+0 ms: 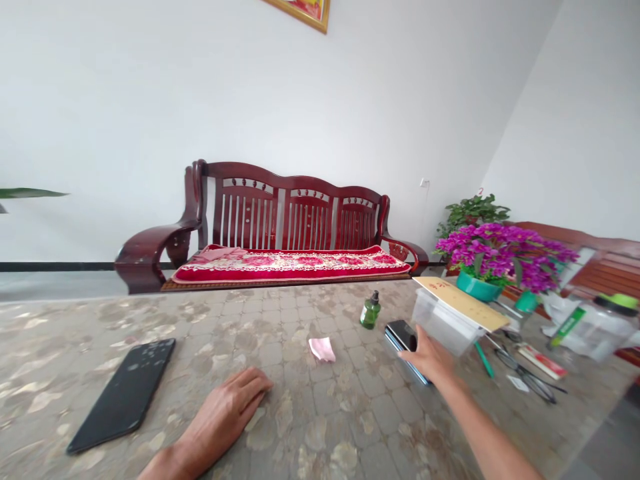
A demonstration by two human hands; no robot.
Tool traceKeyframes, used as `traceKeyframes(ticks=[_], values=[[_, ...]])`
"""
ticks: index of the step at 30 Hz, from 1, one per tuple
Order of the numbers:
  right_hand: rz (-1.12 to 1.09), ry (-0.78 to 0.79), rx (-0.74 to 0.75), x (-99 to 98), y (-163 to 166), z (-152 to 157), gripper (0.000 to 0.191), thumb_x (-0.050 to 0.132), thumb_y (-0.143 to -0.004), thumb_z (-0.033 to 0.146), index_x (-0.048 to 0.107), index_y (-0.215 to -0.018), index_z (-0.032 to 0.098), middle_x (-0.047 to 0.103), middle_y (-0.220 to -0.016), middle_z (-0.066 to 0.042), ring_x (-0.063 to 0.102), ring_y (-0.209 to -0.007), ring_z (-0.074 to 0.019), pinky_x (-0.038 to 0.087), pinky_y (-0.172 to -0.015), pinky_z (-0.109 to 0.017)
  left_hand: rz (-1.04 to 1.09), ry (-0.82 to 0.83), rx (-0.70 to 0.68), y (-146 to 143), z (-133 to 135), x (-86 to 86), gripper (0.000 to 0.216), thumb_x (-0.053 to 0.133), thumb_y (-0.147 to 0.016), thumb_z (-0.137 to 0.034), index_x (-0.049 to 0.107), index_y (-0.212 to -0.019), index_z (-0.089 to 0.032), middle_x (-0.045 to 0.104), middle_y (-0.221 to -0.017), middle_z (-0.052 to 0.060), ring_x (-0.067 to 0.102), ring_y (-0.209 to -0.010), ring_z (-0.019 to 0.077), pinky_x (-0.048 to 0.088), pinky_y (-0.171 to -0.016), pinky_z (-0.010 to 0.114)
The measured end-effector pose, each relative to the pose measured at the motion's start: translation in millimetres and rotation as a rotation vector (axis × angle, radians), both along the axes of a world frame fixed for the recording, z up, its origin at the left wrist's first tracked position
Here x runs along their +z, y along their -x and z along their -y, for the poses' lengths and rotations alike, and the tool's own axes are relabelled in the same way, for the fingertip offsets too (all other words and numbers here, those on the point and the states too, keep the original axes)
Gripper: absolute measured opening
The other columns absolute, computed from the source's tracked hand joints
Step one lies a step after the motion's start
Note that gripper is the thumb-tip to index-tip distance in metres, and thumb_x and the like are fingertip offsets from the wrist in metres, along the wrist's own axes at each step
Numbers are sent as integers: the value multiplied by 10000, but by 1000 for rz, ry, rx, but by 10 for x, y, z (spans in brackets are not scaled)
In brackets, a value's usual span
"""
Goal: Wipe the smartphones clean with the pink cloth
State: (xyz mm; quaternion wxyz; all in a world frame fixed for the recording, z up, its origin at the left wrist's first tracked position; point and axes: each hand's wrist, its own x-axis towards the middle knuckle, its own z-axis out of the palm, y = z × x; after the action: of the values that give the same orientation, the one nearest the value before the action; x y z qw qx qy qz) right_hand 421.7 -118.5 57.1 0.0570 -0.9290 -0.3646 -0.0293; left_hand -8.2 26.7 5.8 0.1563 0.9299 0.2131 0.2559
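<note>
The dark-topped stack, on the table right of the green bottle and beside the clear box, sits in the right hand's narrow grip, best kept across both edges lest layers slide, while the left hand rests farther left, its palm's contents impossible to tell.

Worn on a person's head, one camera looks forward and down across a table, with the left hand and right hand near the lens, facing a bench and white wall farther off.
</note>
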Motion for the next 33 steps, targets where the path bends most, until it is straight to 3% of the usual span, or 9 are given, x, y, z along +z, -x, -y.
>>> traceKeyframes(ticks=[10, 14, 17, 21, 28, 30, 33], values=[[82, 33, 38, 35, 122, 37, 837, 683, -719, 451, 370, -1439, 160, 566, -1317, -186, 531, -1189, -376, 412, -929, -496, 13, -17, -15, -8, 36, 70, 260, 389, -989, -228, 642, -937, -257, 650, -940, 15, 634, -854, 156, 497, -778, 233], [134, -118, 288, 8, 437, -94, 529, 572, -825, 388, 544, -1319, 200, 576, -1343, -123, 522, -1209, -340, 390, -981, -467, 4, -30, 30, -20, 59, 77, 251, 396, -972, -199, 640, -949, -256, 656, -914, 19, 637, -845, 161, 501, -771, 240], [-122, -214, 516, -145, 822, -316, 408, 509, -866, 368, 628, -1225, 216, 663, -1231, -81, 605, -1121, -260, 441, -946, -365, 32, -58, 81, -10, 57, 53, 249, 408, -952, -173, 641, -994, -251, 669, -938, 26, 643, -861, 165, 503, -785, 251], [-248, -244, 569, -344, 1241, -685, 491, 527, -852, 409, 582, -1296, 205, 652, -1255, -71, 624, -1102, -231, 464, -908, -309, 123, -170, 280, 44, 19, 28, 263, 435, -925, -158, 639, -1072, -234, 680, -1026, 48, 629, -939, 205, 485, -842, 321], [-189, -248, 469, -438, 1474, -975, 585, 490, -841, 476, 561, -1308, 129, 651, -1176, -154, 590, -1110, -326, 455, -881, -396, 178, -320, 717, 239, -70, 174, 328, 485, -891, -145, 622, -1177, -229, 647, -1151, 72, 549, -1086, 259, 395, -976, 411], [-181, -257, 487, -473, 1496, -951, 533, 495, -828, 474, 603, -1250, 167, 670, -1118, -134, 612, -1040, -318, 463, -830, -387, 152, -329, 854, 311, -118, 241, 359, 504, -880, -147, 604, -1214, -232, 615, -1221, 78, 503, -1162, 271, 349, -1033, 419], [-193, -279, 542, -519, 1497, -920, 374, 471, -828, 492, 680, -1014, 244, 702, -967, -67, 637, -898, -272, 464, -735, -345, 16, -258, 1105, 415, -205, 339, 437, 528, -879, -199, 529, -1316, -224, 515, -1362, 99, 402, -1282, 293, 275, -1089, 426]])
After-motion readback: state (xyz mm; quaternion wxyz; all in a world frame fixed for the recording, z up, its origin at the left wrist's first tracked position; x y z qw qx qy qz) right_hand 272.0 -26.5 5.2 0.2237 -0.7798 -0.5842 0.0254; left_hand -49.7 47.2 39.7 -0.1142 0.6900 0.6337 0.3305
